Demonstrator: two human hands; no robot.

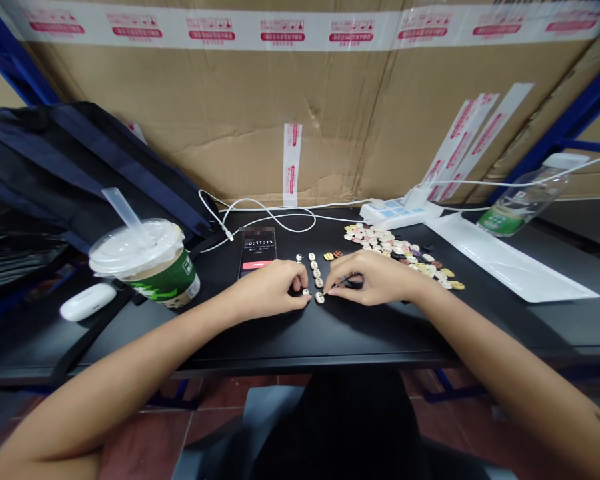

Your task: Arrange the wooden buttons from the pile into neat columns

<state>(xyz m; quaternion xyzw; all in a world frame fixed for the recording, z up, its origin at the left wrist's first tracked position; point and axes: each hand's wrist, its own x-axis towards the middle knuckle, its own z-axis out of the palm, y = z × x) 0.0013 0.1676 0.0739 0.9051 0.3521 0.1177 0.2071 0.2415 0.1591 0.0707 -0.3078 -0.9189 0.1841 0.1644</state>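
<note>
My left hand [273, 287] rests on the black table [330, 327], fingertips pinching a small white bead [305, 292]. My right hand [373, 278] lies just to its right, holding a thin needle or stick [336, 286] whose tip points at a cream bead [319, 298]. A short column of cream beads [315, 265] runs away from my hands. Two brown and yellow beads [333, 255] sit beside it. A pile of mixed beads [405, 255] spreads behind my right hand.
A phone [257, 251] showing a timer lies behind my left hand. A lidded drink cup [147, 263] with a straw and a white earbud case [87, 301] stand left, by a dark backpack [80, 173]. A power strip [400, 212], cables, white sheet [510, 260] and bottle [525, 200] sit right.
</note>
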